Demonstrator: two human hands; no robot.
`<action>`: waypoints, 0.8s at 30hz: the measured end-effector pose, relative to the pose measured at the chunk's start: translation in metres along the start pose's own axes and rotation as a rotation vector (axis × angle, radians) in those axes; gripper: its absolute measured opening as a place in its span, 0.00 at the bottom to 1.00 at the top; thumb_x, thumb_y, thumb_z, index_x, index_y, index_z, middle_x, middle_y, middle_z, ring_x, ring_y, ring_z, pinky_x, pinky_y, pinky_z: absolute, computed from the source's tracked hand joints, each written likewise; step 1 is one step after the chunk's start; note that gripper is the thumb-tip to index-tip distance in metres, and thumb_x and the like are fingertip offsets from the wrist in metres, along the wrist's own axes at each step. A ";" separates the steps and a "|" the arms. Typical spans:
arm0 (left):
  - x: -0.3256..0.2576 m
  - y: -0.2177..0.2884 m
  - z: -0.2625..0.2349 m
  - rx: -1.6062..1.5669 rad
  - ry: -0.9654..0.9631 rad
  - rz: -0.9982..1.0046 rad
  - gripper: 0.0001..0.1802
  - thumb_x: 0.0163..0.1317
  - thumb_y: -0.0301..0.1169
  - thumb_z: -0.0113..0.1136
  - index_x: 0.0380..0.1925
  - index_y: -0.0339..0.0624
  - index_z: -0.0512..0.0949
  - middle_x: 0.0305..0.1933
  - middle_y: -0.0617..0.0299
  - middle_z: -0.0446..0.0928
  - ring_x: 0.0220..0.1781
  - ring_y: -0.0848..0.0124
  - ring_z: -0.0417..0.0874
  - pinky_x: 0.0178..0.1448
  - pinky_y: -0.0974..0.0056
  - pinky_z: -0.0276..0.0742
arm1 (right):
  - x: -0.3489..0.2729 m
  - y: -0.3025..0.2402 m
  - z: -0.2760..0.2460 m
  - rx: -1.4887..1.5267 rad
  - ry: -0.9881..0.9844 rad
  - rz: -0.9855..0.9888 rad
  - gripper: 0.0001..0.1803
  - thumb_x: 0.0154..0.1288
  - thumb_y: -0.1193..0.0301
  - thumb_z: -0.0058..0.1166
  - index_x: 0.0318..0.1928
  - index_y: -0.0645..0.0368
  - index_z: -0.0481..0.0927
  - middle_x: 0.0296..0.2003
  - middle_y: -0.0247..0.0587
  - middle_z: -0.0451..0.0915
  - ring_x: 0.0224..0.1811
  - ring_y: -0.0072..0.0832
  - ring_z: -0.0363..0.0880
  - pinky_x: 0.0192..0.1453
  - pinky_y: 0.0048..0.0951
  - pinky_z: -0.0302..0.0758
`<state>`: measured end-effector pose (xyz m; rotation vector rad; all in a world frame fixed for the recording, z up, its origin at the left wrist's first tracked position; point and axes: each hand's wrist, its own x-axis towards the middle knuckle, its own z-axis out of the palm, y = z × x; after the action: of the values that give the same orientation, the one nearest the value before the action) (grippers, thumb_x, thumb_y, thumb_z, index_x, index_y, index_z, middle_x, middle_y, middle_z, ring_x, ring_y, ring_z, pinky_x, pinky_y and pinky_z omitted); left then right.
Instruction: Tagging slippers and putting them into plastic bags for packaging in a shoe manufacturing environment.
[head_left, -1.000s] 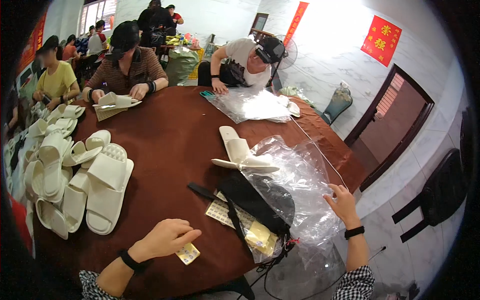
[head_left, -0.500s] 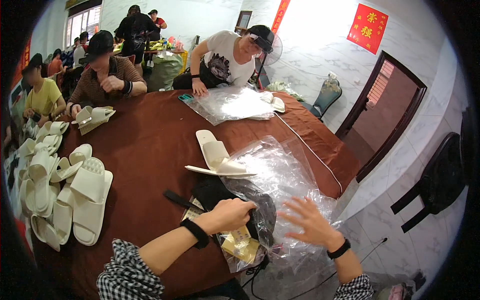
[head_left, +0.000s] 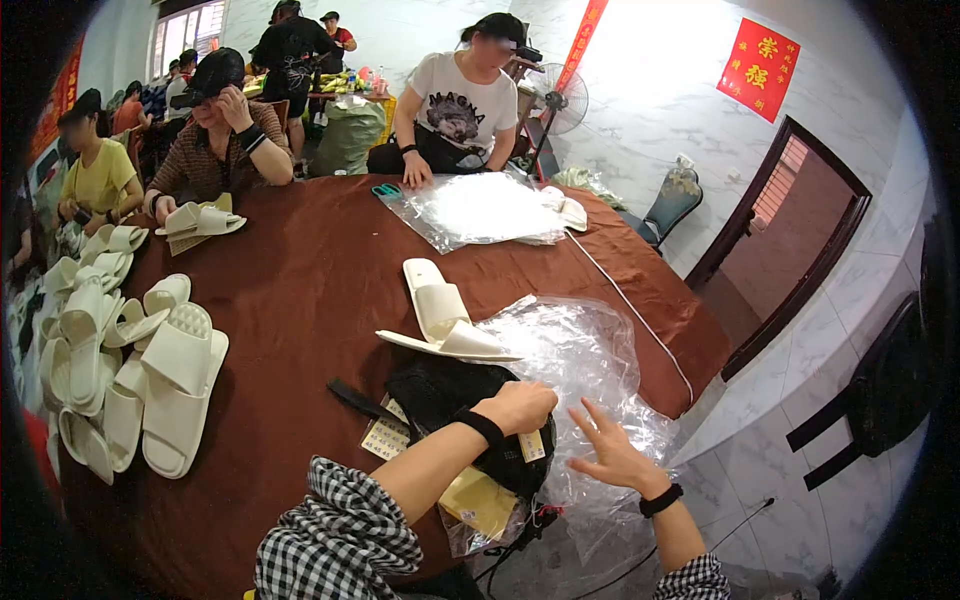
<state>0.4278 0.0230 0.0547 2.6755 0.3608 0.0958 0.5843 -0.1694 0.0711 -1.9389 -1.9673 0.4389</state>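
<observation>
My left hand (head_left: 522,408) is closed, its fingertips at the near edge of a pile of clear plastic bags (head_left: 570,340). What it pinches, if anything, I cannot make out. My right hand (head_left: 615,455) is open, fingers spread above the same bags, to the right of the left hand. Beneath my left wrist lies a black fabric bag (head_left: 435,385) with a strap. A sheet of small stickers (head_left: 385,440) sticks out from its left side, and a yellow packet in clear plastic (head_left: 485,503) lies nearer me. Just beyond the bag rests a pair of cream slippers (head_left: 440,310), one tipped on its side.
A heap of cream slippers (head_left: 180,400) covers the left of the brown-covered table (head_left: 300,290). Across it, one person (head_left: 460,110) touches large plastic bags (head_left: 480,210) beside teal scissors (head_left: 385,190); another (head_left: 220,140) sits by slippers. A white cord (head_left: 630,310) runs along the right.
My left hand has moved right and slightly away from me. My right hand stays open, its fingers shifted slightly. The person across has straightened up; the seated person's hand has risen to the head.
</observation>
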 end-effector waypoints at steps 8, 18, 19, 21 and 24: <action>-0.046 -0.008 -0.009 -0.173 0.279 0.198 0.10 0.71 0.33 0.54 0.44 0.43 0.81 0.46 0.54 0.81 0.46 0.49 0.85 0.48 0.48 0.81 | 0.014 0.011 0.006 -0.332 -0.261 0.180 0.50 0.61 0.45 0.63 0.80 0.29 0.51 0.79 0.57 0.47 0.78 0.58 0.53 0.71 0.78 0.53; -0.044 -0.004 0.000 -0.254 0.372 0.143 0.09 0.70 0.32 0.55 0.45 0.43 0.81 0.48 0.54 0.80 0.44 0.52 0.86 0.48 0.52 0.82 | 0.031 -0.015 0.018 -0.192 -0.316 -0.160 0.51 0.55 0.58 0.72 0.75 0.58 0.61 0.76 0.54 0.55 0.79 0.47 0.53 0.80 0.57 0.53; -0.043 -0.004 0.006 -0.284 0.407 0.134 0.09 0.70 0.32 0.56 0.46 0.43 0.81 0.49 0.54 0.79 0.45 0.52 0.86 0.48 0.52 0.82 | 0.028 -0.018 0.016 -0.028 -0.266 -0.100 0.51 0.56 0.58 0.71 0.75 0.61 0.59 0.77 0.55 0.53 0.79 0.49 0.53 0.80 0.52 0.55; -0.048 0.004 0.003 -0.344 0.478 0.121 0.10 0.70 0.31 0.57 0.48 0.42 0.80 0.52 0.54 0.78 0.46 0.53 0.85 0.50 0.53 0.81 | 0.018 -0.017 0.006 0.104 -0.191 -0.062 0.47 0.62 0.59 0.69 0.75 0.61 0.60 0.77 0.55 0.54 0.77 0.52 0.57 0.77 0.42 0.61; -0.077 0.002 -0.010 -0.438 0.532 0.169 0.09 0.70 0.29 0.58 0.47 0.40 0.81 0.48 0.54 0.78 0.46 0.54 0.84 0.50 0.55 0.81 | 0.000 -0.056 -0.038 0.012 -0.153 -0.078 0.38 0.65 0.60 0.66 0.72 0.59 0.67 0.73 0.55 0.65 0.72 0.52 0.68 0.71 0.42 0.69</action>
<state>0.3528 0.0051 0.0633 2.2042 0.2350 0.8451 0.5517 -0.1709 0.1297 -1.8629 -2.1210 0.5930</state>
